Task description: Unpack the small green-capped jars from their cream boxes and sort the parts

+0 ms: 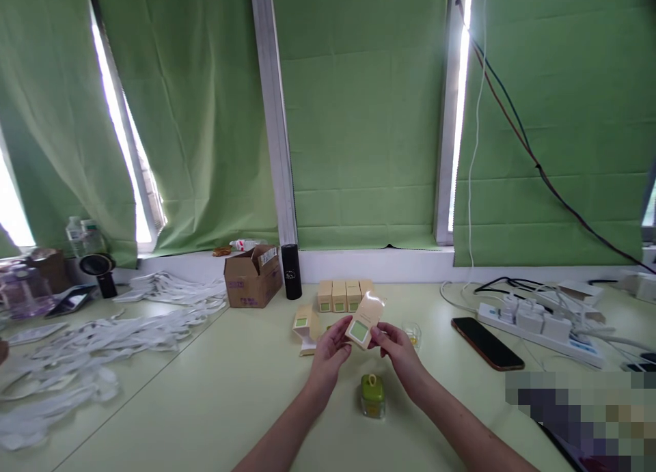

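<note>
A small tan carton (370, 313) with a green square on its front is held up and tilted above the table. My left hand (331, 352) grips its left edge, and my right hand (397, 349) pinches its lower right side. Below them on the table stands a small glass jar with a green lid (372, 390) and a loop on top. To the left of my hands sits an opened tan carton (306, 325) with its flaps out. A clear glass piece (411, 333) with something yellow in it lies behind my right hand.
Several tan cartons (339, 296) stand in a row behind my hands. A cardboard box (253, 277) and a black cylinder (291, 272) are by the window. White strips (123, 332) cover the left; a phone (486, 343) and a power strip (540, 332) lie right.
</note>
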